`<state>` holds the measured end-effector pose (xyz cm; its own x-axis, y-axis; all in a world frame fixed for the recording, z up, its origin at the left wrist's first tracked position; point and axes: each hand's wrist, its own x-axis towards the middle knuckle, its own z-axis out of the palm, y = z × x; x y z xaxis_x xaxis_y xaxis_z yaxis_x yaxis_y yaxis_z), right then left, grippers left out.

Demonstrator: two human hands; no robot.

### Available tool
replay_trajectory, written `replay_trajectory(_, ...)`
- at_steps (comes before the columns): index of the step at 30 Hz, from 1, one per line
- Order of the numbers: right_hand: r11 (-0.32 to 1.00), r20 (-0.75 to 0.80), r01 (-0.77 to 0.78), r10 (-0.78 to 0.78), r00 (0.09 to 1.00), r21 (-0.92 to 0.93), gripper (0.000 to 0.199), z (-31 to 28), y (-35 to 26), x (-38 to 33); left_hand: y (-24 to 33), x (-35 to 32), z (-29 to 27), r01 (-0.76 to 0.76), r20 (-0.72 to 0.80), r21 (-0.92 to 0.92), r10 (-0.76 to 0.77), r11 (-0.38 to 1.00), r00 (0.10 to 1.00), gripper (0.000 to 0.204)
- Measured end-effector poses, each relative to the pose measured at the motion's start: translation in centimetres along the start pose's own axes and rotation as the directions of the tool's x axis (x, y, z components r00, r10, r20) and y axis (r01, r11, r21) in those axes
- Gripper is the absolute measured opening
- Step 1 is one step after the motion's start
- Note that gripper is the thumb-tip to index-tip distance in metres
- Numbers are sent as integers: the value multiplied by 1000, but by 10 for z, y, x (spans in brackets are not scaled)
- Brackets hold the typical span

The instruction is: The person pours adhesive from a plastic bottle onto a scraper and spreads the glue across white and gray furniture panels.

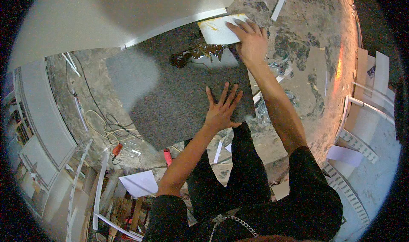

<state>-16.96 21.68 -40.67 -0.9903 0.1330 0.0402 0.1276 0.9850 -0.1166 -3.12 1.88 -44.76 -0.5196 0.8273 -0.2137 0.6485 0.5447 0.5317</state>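
Right hand: the right hand (251, 39) is pressed flat, fingers together, on a white card (218, 29) at the far edge of a grey slab (179, 97); nothing is clasped, the card is pinned under the fingers.
White card: it is laid tilted on the slab's far right corner, smeared with yellow-brown streaks, and its near edge is touching a glossy patch of brown glue (198, 53).
Brown glue: it is spread in a ragged strip along the slab's far edge, running left from the card to a darker blob.
Left hand: the left hand (221, 110) is laid palm down with the fingers splayed near the slab's right edge, toward its near corner; it is open and nothing is held.
Grey slab: a speckled grey square is seen lying flat on a mottled, stained floor (315, 50), with a pale board (98, 16) beyond its far edge.
Legs: black trousers (243, 169) are seen at the slab's near corner.
Surroundings: coiled cables (106, 129) and an orange plug (117, 149) are seen on the floor off the slab's left edge; a red tube (168, 156) and a white sheet (138, 183) lie near its near corner; white strips (279, 6) are scattered on the floor beyond the far right corner.
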Motion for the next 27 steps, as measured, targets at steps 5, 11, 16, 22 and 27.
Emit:
replay_trajectory(5, 999, 118, 7, -1, 993, -53, 61, 20, -6, -6, -2, -2, 0, 11, 15, 10, -11, 1000, 1000, 121)
replay_trajectory(11, 999, -3, -33, 33, 999, -35, 54, 32, 22, 12, -1, -2, 1, -9, -36, 1, 9, 1000, 999, 126)
replay_trajectory(16, 1000, 13, -9, 9, 1000, -6, 55, 36, 23, 13, -3, -2, 3, -7, -24, -4, 7, 1000, 1000, 124)
replay_trajectory(22, 1000, 43, -29, 29, 999, -1, 64, 31, 31, -4, -2, -1, 3, 0, 9, -15, 0, 1000, 1000, 123)
replay_trajectory(27, 999, 105, 6, -1, 994, -44, 63, 22, 27, -9, -2, 0, 3, -9, -9, -21, 9, 1000, 1000, 124)
